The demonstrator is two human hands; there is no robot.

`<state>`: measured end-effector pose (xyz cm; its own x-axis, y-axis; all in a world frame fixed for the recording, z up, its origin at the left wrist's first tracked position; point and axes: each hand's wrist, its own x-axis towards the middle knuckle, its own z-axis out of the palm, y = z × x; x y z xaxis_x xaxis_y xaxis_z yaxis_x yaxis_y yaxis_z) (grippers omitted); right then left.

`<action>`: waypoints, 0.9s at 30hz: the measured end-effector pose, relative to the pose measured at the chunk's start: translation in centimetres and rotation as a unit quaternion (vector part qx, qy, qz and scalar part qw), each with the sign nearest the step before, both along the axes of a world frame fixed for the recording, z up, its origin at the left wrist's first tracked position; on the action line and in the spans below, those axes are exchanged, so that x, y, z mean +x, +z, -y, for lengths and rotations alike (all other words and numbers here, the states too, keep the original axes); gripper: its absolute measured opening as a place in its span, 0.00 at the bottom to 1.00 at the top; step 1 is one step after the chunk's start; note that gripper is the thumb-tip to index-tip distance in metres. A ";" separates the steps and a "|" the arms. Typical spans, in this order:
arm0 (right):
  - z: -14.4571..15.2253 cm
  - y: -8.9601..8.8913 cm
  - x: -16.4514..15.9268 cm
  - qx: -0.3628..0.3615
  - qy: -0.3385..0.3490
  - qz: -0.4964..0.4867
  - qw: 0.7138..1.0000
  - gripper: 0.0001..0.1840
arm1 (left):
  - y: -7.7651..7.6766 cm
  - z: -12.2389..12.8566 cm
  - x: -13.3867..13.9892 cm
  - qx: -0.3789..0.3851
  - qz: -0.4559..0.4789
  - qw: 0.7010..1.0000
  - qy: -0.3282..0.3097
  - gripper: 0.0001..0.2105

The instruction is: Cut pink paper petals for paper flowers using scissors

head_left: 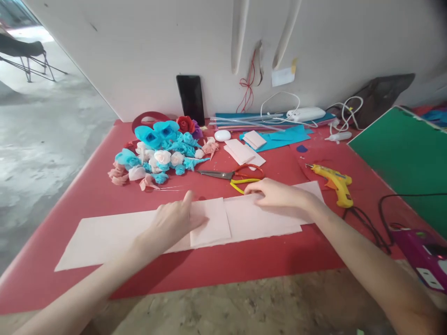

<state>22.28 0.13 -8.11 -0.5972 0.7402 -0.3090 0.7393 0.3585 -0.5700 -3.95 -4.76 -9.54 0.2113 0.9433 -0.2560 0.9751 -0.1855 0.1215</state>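
Note:
A long pale pink crepe paper strip [115, 232] lies across the front of the red table. On its middle rests a shorter folded piece [213, 223] of the same paper. My left hand [176, 215] presses down on this folded piece, fingers stretched out and thumb apart. At the strip's far edge, my right hand [270, 193] has its fingers bent together on the paper; its fingertips are partly hidden. Just beyond my right hand lie scissors [226, 175] with red handles and another yellow-handled tool [239, 184], which touches or nearly touches that hand.
Blue, white and pink paper flowers [162, 156] are heaped at the back left, before a leaning phone [191, 98]. Folded pink papers [240, 152] lie mid-table. To the right are a yellow glue gun [333, 181], a green board [401, 153] and a purple power strip [419, 256] with cables.

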 end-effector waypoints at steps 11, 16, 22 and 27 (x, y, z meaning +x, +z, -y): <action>7.1 -3.8 -2.5 0.078 -0.129 -0.089 0.985 0.11 | -3.6 0.5 -1.5 0.133 0.105 0.934 -0.314 0.19; 6.9 -4.3 -3.8 -0.062 -0.177 -0.120 0.975 0.11 | -3.8 0.6 -1.7 0.126 0.070 0.934 -0.328 0.24; 5.3 -3.7 -4.6 -0.190 -0.180 -0.153 0.953 0.13 | -3.6 0.7 -1.4 0.129 0.068 0.932 -0.331 0.24; 4.9 -3.6 -5.0 -0.212 -0.197 -0.159 0.944 0.12 | -3.7 0.8 -1.3 0.120 0.077 0.934 -0.328 0.24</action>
